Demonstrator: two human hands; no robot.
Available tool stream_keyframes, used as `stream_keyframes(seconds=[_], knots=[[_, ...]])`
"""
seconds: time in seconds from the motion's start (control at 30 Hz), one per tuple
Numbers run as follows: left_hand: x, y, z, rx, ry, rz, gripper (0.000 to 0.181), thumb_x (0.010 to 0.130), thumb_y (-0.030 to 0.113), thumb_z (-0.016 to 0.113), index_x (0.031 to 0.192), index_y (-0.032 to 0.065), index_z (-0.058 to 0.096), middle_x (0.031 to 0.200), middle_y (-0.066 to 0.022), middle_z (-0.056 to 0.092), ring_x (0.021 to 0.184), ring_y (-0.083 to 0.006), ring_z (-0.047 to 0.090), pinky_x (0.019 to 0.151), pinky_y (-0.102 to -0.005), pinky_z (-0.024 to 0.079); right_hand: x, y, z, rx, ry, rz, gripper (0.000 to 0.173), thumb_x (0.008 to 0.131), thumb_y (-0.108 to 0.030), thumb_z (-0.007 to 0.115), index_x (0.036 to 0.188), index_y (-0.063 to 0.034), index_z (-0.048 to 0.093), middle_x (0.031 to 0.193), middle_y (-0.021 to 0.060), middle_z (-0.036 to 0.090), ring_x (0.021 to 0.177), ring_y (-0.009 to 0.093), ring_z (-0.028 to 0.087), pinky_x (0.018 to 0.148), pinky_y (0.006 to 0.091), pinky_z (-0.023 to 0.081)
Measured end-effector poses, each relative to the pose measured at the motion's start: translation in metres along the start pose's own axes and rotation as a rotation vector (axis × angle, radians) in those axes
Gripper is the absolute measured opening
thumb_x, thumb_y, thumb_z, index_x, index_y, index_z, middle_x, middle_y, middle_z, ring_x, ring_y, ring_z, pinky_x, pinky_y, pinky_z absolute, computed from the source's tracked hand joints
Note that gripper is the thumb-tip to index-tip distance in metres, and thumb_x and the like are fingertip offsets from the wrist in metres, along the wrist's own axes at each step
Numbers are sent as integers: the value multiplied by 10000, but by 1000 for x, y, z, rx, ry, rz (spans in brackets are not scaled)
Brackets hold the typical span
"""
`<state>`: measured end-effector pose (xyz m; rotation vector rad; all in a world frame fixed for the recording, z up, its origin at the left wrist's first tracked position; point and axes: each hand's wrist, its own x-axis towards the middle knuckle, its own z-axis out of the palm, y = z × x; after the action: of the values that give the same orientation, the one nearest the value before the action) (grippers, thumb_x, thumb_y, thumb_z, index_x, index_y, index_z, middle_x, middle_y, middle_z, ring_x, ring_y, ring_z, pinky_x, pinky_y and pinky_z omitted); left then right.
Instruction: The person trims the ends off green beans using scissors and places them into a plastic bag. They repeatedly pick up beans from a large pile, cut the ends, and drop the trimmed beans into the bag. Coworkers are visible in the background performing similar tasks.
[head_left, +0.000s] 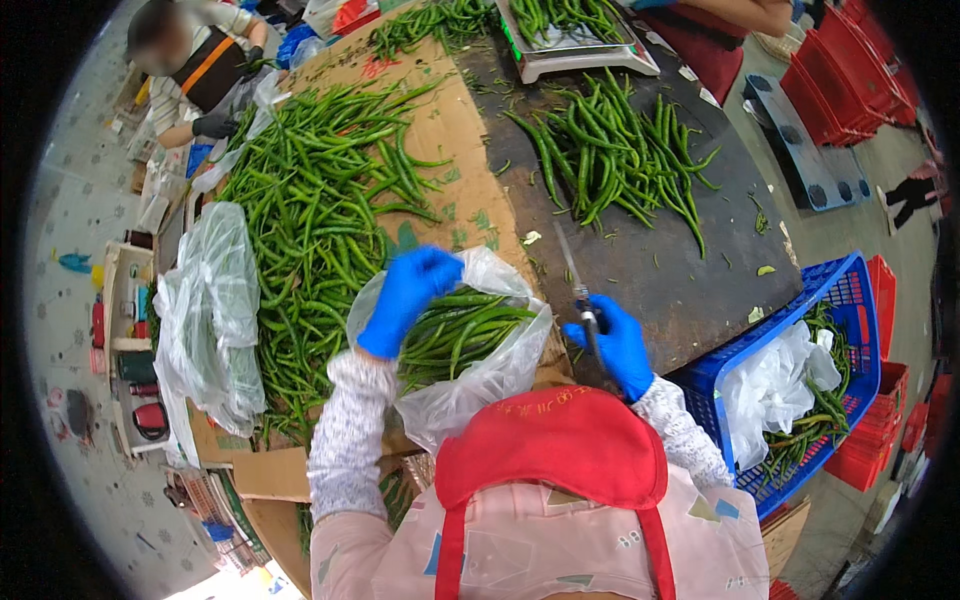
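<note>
My left hand (415, 296), in a blue glove, is over the left rim of an open clear plastic bag (450, 405) holding green chili peppers (469, 330); its fingers are curled, and whether they pinch anything is unclear. In my right hand (619, 346), also blue-gloved, is a dark-handled knife (572, 262), its thin blade pointing away over the dark tabletop. A large heap of green chili peppers (322, 202) spreads left of the bag on cardboard. Beyond the knife lies a smaller pile of longer green peppers (615, 150).
A weighing scale (589, 60) with peppers stands at the far edge. Folded plastic bags (214, 315) lie at left. A blue plastic crate (795, 480) with peppers and a bag is at right. Co-workers stand beyond the table at far left (206, 67) and far right (720, 30).
</note>
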<state>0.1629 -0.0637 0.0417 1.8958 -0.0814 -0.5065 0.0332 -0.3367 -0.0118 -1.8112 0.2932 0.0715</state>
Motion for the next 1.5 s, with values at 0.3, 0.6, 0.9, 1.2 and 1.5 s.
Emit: stream_keyframes(seconds=[0.3,0.6,0.9,1.2,1.5], knots=[[-88,-74,37,406,286,235,244,752,104,650,994,71,634,899,-144,610,860,-307,589,750,-371,475,-1,17,57,-224,-15,-122,312,804,-208,653,1064,-62,562,813,190,651,735,336,652,610,394,493],[-56,-75,24,797,-230,627,317,707,63,700,1010,157,688,998,-117,612,886,-257,578,797,-325,439,-16,50,46,-183,69,-72,275,802,-199,652,1035,-67,592,843,193,656,762,318,659,642,365,499],[-87,45,-12,-295,185,726,184,876,53,499,1048,18,555,961,-141,632,933,-265,602,924,-387,422,-24,59,47,-217,98,-65,316,806,-249,646,1075,-99,575,878,187,656,811,342,650,662,388,502],[-79,-77,25,1097,306,307,137,703,117,629,840,111,628,796,-141,606,749,-349,600,645,-443,473,-25,55,50,-206,72,-100,315,803,-234,649,1085,-113,574,880,188,656,807,329,656,659,391,504],[-74,-87,9,844,46,190,211,688,215,669,849,81,643,850,-176,615,775,-362,596,672,-431,477,-27,59,50,-338,49,-123,332,792,-220,651,1095,-113,570,891,185,656,818,339,649,662,389,504]])
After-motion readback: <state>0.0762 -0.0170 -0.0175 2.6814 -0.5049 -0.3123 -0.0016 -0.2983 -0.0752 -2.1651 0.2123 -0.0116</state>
